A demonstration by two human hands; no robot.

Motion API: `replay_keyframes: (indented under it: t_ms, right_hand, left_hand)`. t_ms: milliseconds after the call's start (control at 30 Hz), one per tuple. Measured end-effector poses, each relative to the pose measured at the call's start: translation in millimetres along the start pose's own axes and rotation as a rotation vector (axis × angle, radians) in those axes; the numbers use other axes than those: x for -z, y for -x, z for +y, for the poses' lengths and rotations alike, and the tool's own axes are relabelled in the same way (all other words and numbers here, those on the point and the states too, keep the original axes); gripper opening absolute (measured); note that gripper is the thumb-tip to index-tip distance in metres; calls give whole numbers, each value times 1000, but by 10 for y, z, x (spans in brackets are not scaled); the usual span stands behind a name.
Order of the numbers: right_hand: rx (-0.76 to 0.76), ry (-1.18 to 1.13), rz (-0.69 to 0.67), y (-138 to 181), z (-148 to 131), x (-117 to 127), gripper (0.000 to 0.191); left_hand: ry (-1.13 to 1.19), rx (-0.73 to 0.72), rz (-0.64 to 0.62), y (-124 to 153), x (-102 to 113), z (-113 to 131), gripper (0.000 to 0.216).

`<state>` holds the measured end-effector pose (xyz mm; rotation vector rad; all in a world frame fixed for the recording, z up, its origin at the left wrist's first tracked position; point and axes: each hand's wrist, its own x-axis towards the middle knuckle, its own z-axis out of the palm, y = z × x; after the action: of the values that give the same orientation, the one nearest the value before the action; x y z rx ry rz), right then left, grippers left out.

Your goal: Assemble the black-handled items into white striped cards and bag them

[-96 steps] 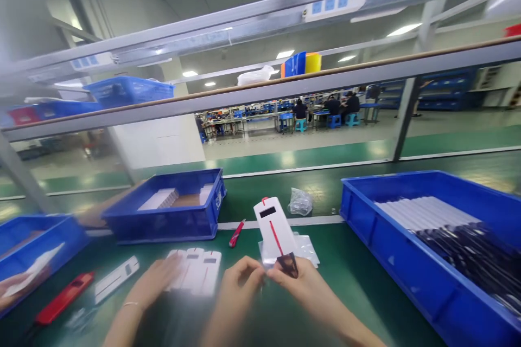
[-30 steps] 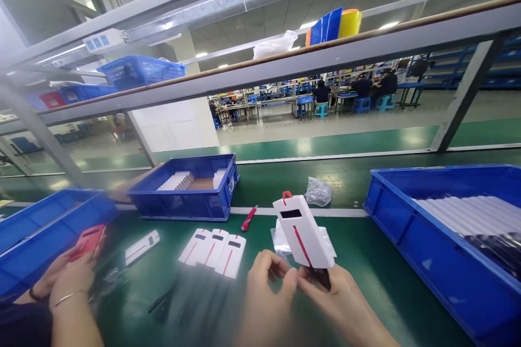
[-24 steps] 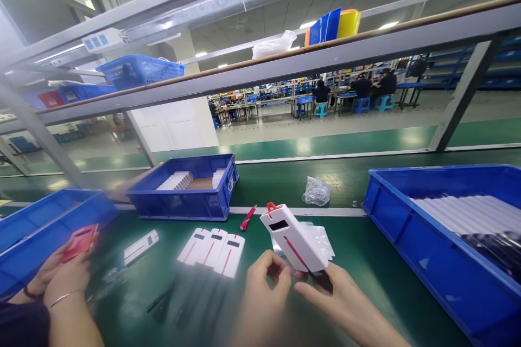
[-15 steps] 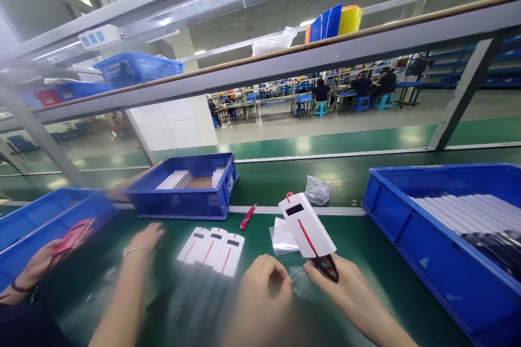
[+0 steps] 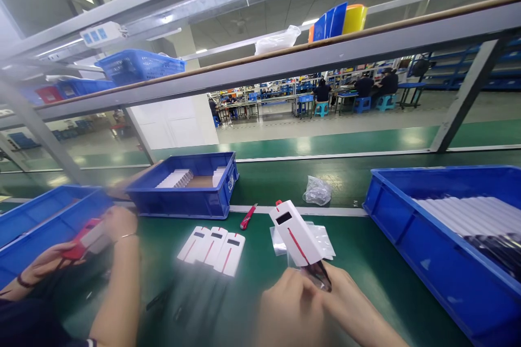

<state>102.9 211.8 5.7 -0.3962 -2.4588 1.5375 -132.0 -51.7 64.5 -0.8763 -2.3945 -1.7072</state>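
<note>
Left hand (image 5: 292, 297), its grip too blurry to tell, had since come up to the right hand (image 5: 345, 294), which pinched the black cord (image 5: 322, 276) under the white case (image 5: 296, 234), tilted near some clear bags (image 5: 325, 241).

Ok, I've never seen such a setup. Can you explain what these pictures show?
There is no machine: a person works bare-handed, filmed by one head-worn camera looking forward and down. The right hand holds a white, red-striped case at its lower end, beside a dark strap; the left hand is close beside it, its grip unclear. On the green bench lie three similar cases, a red cutter and clear plastic, among blue bins. At left, a co-worker's hands hold a red piece and a white one.
</note>
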Motion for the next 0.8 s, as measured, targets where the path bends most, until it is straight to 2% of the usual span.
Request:
replay_keyframes:
  t_ms: [67,167,233,267,333,367,400,467,567,667,800]
  right_hand:
    - [1,-17,-15,25,-15,52,22]
    - [-26,-79,-20,86,-35,114,26]
    - [-63,-141,-22,128,-51,134,30]
    - [-83,-167,-27,144,-61,139,31]
    - [-103,-175,-46,161,-80,154,33]
    - [-99,-163,-65,162,-85,168,32]
    - [-82,-138,-86,158,-84,187,31]
    - [-34,-70,-114,143,-61,238,29]
    - [-11,-4,-113,121,9,307,28]
    - [-19,4,-113,120,60,308,26]
    - [-11,-11,-130,117,34,239,23]
  left_hand:
    - [29,23,-67,299,-469,110,32]
    - [88,65,-161,672,-1178,211,38]
    - [181,112,-227,796,-1499,217,47]
    - [321,140,-336,820,-1596,204,55]
    - [579,181,-568,819,-1674,167,68]
    - [666,202,-659,809,-1668,151,69]
    - [693,222,-698,800,-1643,143,63]
    - [603,263,-657,801,-1565,159,44]
    - [315,256,-540,837,-1449,263,23]
    - [119,194,-560,854,-1399,411,7]
    - [105,121,-618,818,-1448,545,6]
